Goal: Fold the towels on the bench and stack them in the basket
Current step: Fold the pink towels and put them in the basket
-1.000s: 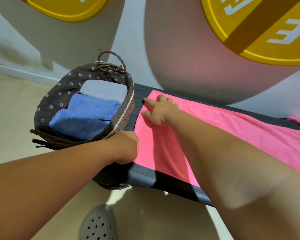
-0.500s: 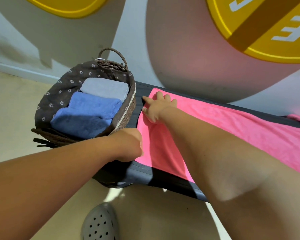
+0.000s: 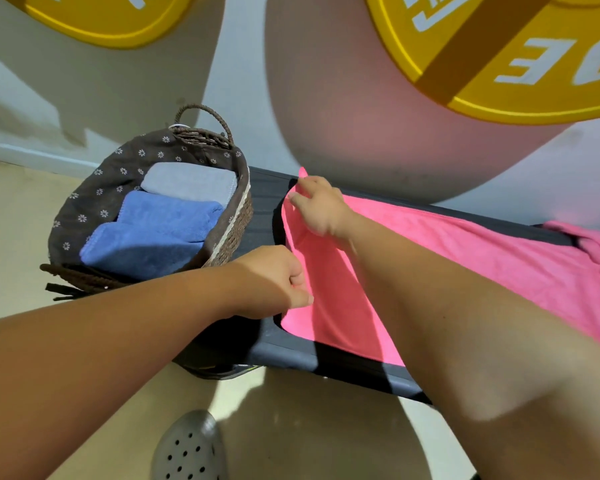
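Two corners of the pink towel are gripped on the worktop: the far one pinched and raised by the right hand, the near one clamped by the left hand, fingers curled. Blue towels are stacked in the basket alongside.

Left hand and right hand pinch pink towel.

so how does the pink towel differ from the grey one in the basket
The pink towel lies spread open along the bench; the grey towel sits folded in the basket. The left hand and right hand each pinch a corner of the pink towel; no hand touches the grey towel. Both are plain, one-colour cloths.
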